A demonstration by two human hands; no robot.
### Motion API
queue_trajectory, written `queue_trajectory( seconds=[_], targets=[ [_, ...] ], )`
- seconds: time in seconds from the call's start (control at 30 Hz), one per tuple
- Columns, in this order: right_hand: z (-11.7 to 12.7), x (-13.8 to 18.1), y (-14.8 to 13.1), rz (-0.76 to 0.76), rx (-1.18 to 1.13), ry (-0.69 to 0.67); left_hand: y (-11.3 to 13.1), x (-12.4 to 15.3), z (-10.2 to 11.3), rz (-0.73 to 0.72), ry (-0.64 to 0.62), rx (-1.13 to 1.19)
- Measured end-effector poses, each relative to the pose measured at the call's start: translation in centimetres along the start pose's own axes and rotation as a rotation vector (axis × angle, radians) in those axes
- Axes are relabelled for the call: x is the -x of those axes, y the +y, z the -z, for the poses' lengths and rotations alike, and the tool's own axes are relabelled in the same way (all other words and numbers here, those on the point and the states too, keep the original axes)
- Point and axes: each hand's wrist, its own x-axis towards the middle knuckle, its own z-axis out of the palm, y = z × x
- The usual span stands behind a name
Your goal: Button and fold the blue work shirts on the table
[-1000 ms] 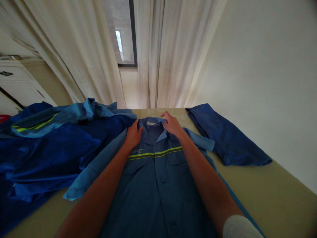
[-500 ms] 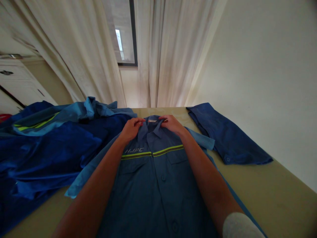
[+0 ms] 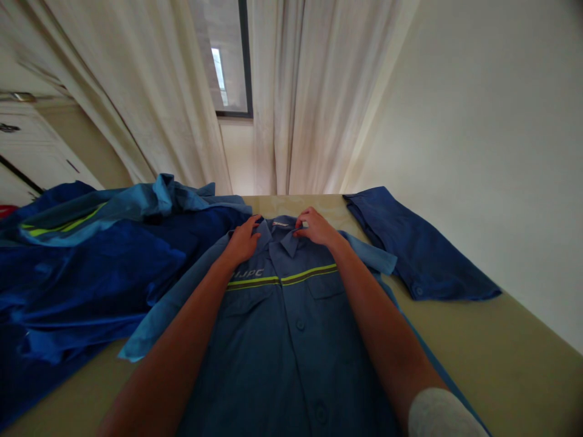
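Observation:
A blue work shirt [image 3: 291, 346] with a yellow-green chest stripe lies front up, buttoned, on the beige surface [image 3: 492, 358] in front of me. My left hand [image 3: 243, 240] grips the left side of its collar [image 3: 280, 233], fingers curled round the edge. My right hand [image 3: 316, 227] pinches the right side of the collar near the neck label. Both forearms stretch over the shirt's front.
A heap of darker blue work clothes [image 3: 86, 267] with a yellow-green stripe fills the left. A folded dark blue garment [image 3: 410, 249] lies at the right, near the white wall. Pale curtains [image 3: 291, 97] and a window hang beyond the far edge.
Both hands shifted from the shoulders onto the collar and closed on it. The collar now lies flatter and closed at the neck.

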Motion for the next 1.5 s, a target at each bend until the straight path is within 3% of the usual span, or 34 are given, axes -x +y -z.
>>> queue_trajectory(
  seconds=[0.1, 0.23, 0.37, 0.5, 0.7, 0.87, 1.1, 1.23, 1.3, 1.37, 1.5],
  targets=[
    [-0.2, 0.0, -0.1, 0.045, 0.011, -0.059, 0.2, -0.2, 0.1, -0.012, 0.059, 0.082],
    [-0.2, -0.1, -0.6, 0.052, 0.115, -0.11, 0.7, 0.0, 0.4, -0.038, 0.104, 0.003],
    [0.9, -0.1, -0.8, 0.062, 0.128, -0.106, 0.4, 0.0, 0.1, -0.071, 0.043, 0.02],
    [2.8, 0.2, -0.7, 0.086, -0.024, -0.1, -0.5, -0.1, -0.7, -0.137, 0.009, 0.11],
    [4.3, 0.8, -1.3, 0.104, -0.134, -0.104, -0.3, 0.2, -1.0, -0.048, -0.097, 0.117],
    [4.1, 0.7, -2.0, 0.05, -0.021, -0.112, 1.0, 0.1, 0.4, -0.072, 0.001, 0.12],
    [3.1, 0.4, -2.4, 0.034, 0.192, -0.104, 3.1, 0.5, 2.5, -0.112, -0.021, -0.134],
    [3.3, 0.8, -2.9, 0.022, 0.241, -0.023, 3.2, 0.7, 3.9, -0.191, -0.177, -0.121],
    [3.6, 0.9, -3.2, 0.041, 0.26, -0.046, 3.3, 0.7, 4.5, -0.21, -0.245, -0.12],
    [3.8, 0.9, -3.5, 0.066, 0.295, -0.094, 3.5, 0.9, 4.7, -0.215, -0.19, -0.172],
    [3.8, 1.0, -4.0, 0.076, 0.349, -0.167, 4.7, 2.5, 3.6, -0.226, 0.066, -0.265]
  ],
)
